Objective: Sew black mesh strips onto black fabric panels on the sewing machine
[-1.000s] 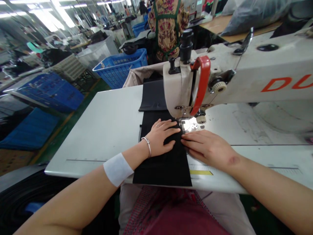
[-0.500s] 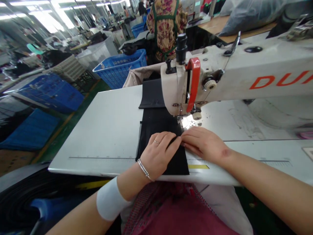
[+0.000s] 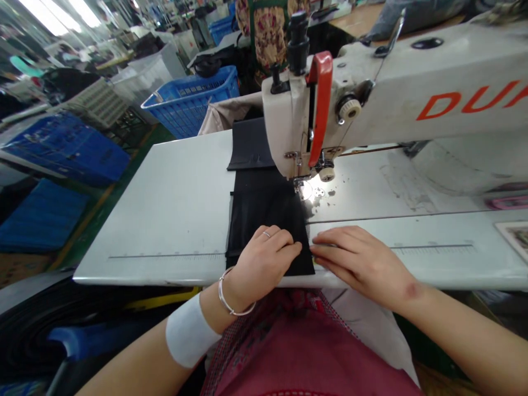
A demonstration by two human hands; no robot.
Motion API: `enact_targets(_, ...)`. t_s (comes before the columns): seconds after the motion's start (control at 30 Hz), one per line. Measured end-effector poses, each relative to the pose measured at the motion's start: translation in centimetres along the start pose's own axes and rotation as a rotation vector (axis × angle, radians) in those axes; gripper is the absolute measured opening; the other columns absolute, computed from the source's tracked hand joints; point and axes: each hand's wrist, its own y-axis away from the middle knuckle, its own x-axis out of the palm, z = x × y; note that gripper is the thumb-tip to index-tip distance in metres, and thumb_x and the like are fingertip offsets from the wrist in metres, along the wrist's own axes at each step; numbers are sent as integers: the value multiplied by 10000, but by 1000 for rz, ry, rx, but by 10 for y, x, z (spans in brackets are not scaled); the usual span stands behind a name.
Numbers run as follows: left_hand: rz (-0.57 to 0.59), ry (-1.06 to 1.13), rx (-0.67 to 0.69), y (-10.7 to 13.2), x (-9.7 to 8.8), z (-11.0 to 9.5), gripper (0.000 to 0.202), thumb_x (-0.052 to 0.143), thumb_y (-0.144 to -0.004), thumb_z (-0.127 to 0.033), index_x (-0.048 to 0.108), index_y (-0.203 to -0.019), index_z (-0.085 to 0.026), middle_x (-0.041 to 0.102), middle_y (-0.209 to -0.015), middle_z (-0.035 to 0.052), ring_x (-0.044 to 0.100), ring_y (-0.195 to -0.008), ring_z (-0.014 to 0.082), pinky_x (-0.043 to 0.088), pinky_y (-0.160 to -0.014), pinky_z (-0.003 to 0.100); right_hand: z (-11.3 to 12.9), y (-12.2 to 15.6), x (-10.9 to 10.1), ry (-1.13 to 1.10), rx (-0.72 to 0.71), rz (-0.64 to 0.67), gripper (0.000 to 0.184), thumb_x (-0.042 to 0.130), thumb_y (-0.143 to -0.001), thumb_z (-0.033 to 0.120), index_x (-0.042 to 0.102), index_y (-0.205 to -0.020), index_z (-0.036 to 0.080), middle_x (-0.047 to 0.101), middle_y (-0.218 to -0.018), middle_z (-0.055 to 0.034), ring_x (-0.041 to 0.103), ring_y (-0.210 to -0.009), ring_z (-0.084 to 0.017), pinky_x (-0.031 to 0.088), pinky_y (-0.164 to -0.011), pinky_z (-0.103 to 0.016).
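A black fabric piece (image 3: 264, 214) lies on the white sewing table, running under the presser foot of a white sewing machine (image 3: 388, 82) with a red lever (image 3: 320, 104). My left hand (image 3: 267, 263), wearing a ring and a bracelet, rests on the near part of the fabric with its fingers curled and thumb and fingertips closed on it near the right edge. My right hand (image 3: 361, 263) lies on the table just right of the fabric. Its fingers are stretched out, the tips at the fabric's right edge; whether they touch it is hard to tell.
Black material (image 3: 251, 143) continues off the table's far side, beside a beige cloth-lined bin (image 3: 223, 116). A blue basket (image 3: 193, 102) stands beyond the table. A person in a flowered top (image 3: 270, 41) is behind the machine. A printed ruler (image 3: 165, 256) runs along the table's front.
My right hand has moved away to the right from my left hand and nearer to me. My left fingers have curled more on the fabric. The whole view has shifted slightly.
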Motion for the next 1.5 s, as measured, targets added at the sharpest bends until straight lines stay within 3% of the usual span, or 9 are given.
enact_targets(0.17, 56, -58, -14, -1, -6, -10, 227, 399, -982, -180, 610, -1060, -151, 582, -929, 69, 521, -864, 194, 449, -798, 361, 13, 7, 4, 26, 11, 29, 373, 518, -933, 208, 544, -1305, 196, 617, -1255, -77, 570, -1100, -212, 478, -936, -408)
enact_targets(0.3, 44, 37, -47, -8, -14, -8, 229, 426, -985, -255, 637, -997, -169, 621, -965, 65, 554, -922, 207, 463, -856, 392, 12, 5, 4, 54, -32, 74, 375, 491, -949, 206, 529, -1320, 175, 579, -1333, -55, 530, -1159, -219, 451, -966, -414)
enact_targets(0.37, 20, 71, -37, -14, -14, -2, 248, 417, -988, -254, 614, -1120, -185, 624, -1146, 69, 533, -1110, 225, 419, -996, 431, 12, 5, 3, 49, -35, 80, 388, 491, -947, 204, 521, -1333, 178, 596, -1311, -54, 537, -1145, -222, 455, -954, -417)
enact_targets(0.43, 28, 43, -40, -19, -10, 4, 330, 405, -991, -250, 511, -1299, -196, 524, -1365, 62, 412, -1307, 234, 305, -1126, 473, 12, 4, 2, 41, -35, 79, 396, 489, -942, 196, 521, -1337, 185, 611, -1289, -58, 548, -1130, -222, 461, -942, -420)
enact_targets(0.5, 76, -5, -83, -21, -4, 9, 398, 400, -996, -291, 421, -1386, -211, 432, -1460, 50, 325, -1383, 241, 227, -1169, 510, 12, 4, 2, 35, -35, 77, 397, 489, -938, 188, 529, -1332, 192, 615, -1284, -62, 554, -1127, -222, 466, -937, -423)
enact_targets(0.63, 106, -23, -160, -19, 3, 13, 399, 384, -1000, -335, 436, -1378, -218, 423, -1470, 39, 332, -1387, 230, 227, -1176, 506, 12, 4, 3, 26, -35, 80, 413, 496, -932, 191, 523, -1344, 201, 606, -1297, -63, 554, -1126, -227, 475, -932, -431)
enact_targets(0.93, 95, 47, -154, -17, 1, 17, 404, 411, -988, -334, 442, -1376, -230, 430, -1465, 33, 340, -1384, 222, 224, -1180, 509, 12, 5, 2, 44, -38, 116, 371, 484, -938, 185, 552, -1302, 173, 570, -1343, -39, 519, -1129, -240, 470, -941, -436)
enact_targets(1.23, 79, 72, -137, -29, 3, 37, 400, 448, -970, -325, 463, -1358, -230, 452, -1448, 26, 369, -1361, 224, 221, -1178, 501, 5, -13, 2, 71, -38, 134, 344, 545, -907, 169, 601, -1246, 160, 602, -1288, -53, 500, -1192, -236, 454, -1016, -411)
enact_targets(1.5, 61, 85, -129, -41, 7, 53, 350, 475, -958, -306, 508, -1291, -202, 471, -1433, 41, 379, -1357, 222, 229, -1173, 492, -8, -24, 3, 115, -37, 146, 339, 537, -916, 178, 598, -1250, 158, 600, -1293, -61, 522, -1170, -238, 475, -991, -418)
